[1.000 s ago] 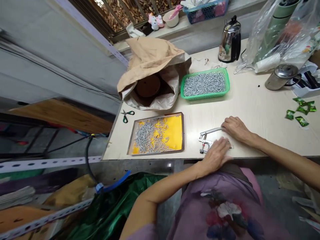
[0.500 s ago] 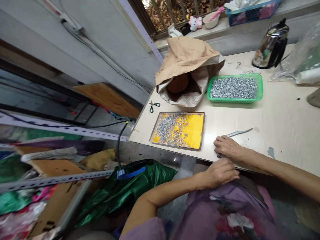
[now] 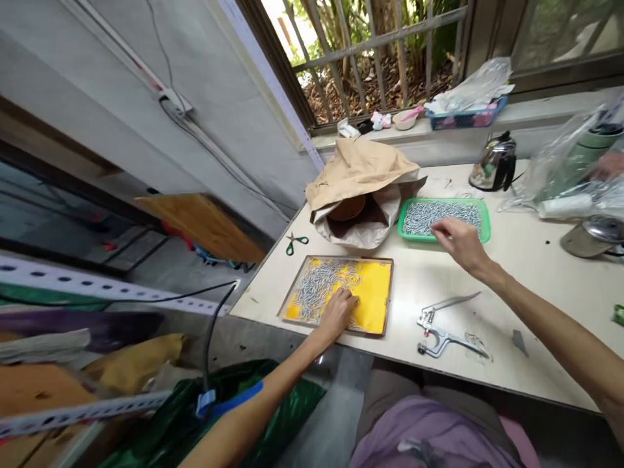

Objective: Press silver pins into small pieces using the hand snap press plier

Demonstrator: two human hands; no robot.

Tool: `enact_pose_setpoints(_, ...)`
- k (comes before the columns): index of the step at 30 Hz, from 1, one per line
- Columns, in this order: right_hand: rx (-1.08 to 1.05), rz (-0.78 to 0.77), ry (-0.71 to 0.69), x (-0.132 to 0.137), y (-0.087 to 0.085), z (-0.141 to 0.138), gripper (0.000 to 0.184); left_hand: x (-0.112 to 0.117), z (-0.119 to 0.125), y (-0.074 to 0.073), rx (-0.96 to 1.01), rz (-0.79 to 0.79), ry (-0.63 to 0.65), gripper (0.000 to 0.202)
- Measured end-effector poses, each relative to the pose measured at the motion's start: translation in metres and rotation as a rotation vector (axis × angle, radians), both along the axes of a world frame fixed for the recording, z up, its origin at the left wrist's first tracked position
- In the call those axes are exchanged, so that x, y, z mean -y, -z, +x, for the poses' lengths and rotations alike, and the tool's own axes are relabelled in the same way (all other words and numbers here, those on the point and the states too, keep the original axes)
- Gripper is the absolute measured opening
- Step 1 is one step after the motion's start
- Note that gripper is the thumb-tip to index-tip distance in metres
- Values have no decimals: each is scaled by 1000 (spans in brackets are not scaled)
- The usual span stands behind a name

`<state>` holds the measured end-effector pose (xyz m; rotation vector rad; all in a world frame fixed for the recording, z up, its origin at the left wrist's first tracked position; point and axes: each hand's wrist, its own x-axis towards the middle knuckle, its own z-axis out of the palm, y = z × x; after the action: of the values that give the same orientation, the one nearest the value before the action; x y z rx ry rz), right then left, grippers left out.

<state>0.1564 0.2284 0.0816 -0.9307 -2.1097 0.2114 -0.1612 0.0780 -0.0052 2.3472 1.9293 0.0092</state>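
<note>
My left hand (image 3: 337, 308) reaches into a shallow tray (image 3: 390, 286) with a yellow bottom. Its fingers are bent and pressed together beside small silvery metal pins (image 3: 314, 286) heaped toward the tray's left side. Over the front of a green plastic basket (image 3: 487, 227) full of similar pins (image 3: 419, 218) is my right hand (image 3: 458, 242), fingers drawn together. Whatever either hand pinches is too small to make out. A metal hand-press plier (image 3: 443, 341) lies on the table in front of me, its long handle raised, with neither hand touching it.
An open brown paper sack (image 3: 365, 169) stands behind the tray, and green-handled scissors (image 3: 296, 242) lie to its left. A steel kettle (image 3: 493, 162), a metal lidded pot (image 3: 592, 237) and plastic bags occupy the right. A grey scrap (image 3: 519, 341) lies near the front edge.
Both hands have left the plier near the table's edge, which now lies free. My left hand moved left to the yellow tray, my right hand forward to the green basket. The view tilted up.
</note>
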Motion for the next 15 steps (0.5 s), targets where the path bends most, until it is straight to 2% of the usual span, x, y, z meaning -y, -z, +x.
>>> enact_pose_setpoints(3,15,-10,77,-32,-21,7,21,-1,-5,1,64,23,-30,16)
enact_pose_setpoints(4,12,-8,87,-33,-25,9,23,-1,-5,-1,93,37,-44,16)
enact_pose_setpoints(6,-3,-15,78,-18,-28,14,26,0,-3,-7,171,65,-81,16)
enact_pose_setpoints(8,6,-63,21,15,-21,19,28,3,8,-16,301,62,-134,15)
enact_pose_setpoints(10,76,-146,-75,57,-4,27,28,7,29,-25,493,-16,-198,13)
enact_pose_setpoints(12,215,-235,-145,100,18,37,26,10,57,-32,709,-180,-275,14)
enact_pose_setpoints(15,420,-343,-135,152,49,52,23,12,100,-34,913,-459,-362,23)
